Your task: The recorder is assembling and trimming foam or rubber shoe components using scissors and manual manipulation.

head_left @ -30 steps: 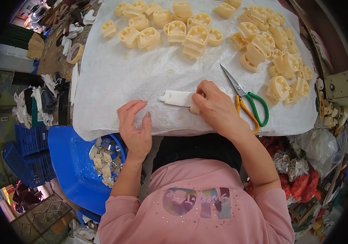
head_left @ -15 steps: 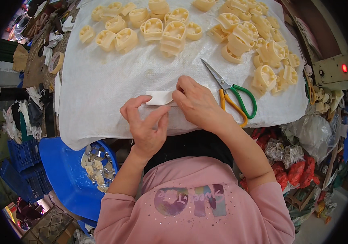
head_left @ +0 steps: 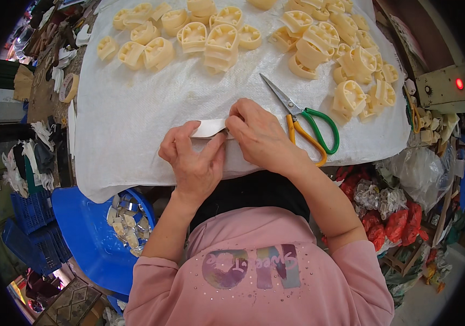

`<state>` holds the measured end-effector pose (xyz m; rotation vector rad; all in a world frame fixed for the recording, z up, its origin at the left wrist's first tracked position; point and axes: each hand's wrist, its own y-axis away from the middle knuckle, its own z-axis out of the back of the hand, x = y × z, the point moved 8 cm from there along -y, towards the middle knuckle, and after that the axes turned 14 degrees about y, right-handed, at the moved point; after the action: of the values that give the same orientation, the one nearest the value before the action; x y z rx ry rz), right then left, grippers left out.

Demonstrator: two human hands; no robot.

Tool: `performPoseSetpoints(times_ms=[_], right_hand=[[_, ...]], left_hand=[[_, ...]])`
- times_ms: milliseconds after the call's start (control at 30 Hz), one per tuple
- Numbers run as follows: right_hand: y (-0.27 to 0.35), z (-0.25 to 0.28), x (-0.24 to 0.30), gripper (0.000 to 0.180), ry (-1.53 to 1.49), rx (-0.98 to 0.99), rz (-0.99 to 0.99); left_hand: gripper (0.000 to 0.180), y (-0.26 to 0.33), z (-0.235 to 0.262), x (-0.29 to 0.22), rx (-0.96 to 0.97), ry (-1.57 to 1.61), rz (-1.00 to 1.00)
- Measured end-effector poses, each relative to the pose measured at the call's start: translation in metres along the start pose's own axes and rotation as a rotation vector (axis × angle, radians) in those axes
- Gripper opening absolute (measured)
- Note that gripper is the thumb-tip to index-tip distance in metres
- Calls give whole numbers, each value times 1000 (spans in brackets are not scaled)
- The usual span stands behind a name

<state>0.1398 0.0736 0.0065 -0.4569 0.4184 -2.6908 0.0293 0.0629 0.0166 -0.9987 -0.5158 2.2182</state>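
Between my two hands is a flat white strip [head_left: 209, 129] that looks like paper or thin sheet, over the white woven cloth [head_left: 134, 114]. My left hand [head_left: 193, 157] grips its left end, thumb and forefinger curled around it. My right hand [head_left: 259, 131] pinches the strip farther right; its fingertips partly hide it. Just right of that hand lies a pair of scissors [head_left: 296, 111], blades pointing to the far left, with one green and one yellow handle loop. Neither hand touches the scissors.
Many cream-coloured moulded pieces [head_left: 221, 46] lie at the far side, with a denser heap [head_left: 360, 62] at the right. A blue tub [head_left: 88, 239] holding shiny metal pieces stands below the left edge. A tape roll [head_left: 69, 88] lies at the left, red bags [head_left: 403, 225] at the lower right.
My left thumb has moved up and right, closing against the strip near my right fingertips. The strip now looks more bowed. The view has shifted slightly.
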Motion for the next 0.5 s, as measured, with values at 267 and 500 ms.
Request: performPoseSetpoints(times_ms=[267,500], right_hand=[[39,38,-67,20,-809,-506,-677],[55,125,-38,23,59,-700,-223]], left_hand=[[25,-7,0,-2,45,-50,63],[26,-30,-10,-19,266,226,119]])
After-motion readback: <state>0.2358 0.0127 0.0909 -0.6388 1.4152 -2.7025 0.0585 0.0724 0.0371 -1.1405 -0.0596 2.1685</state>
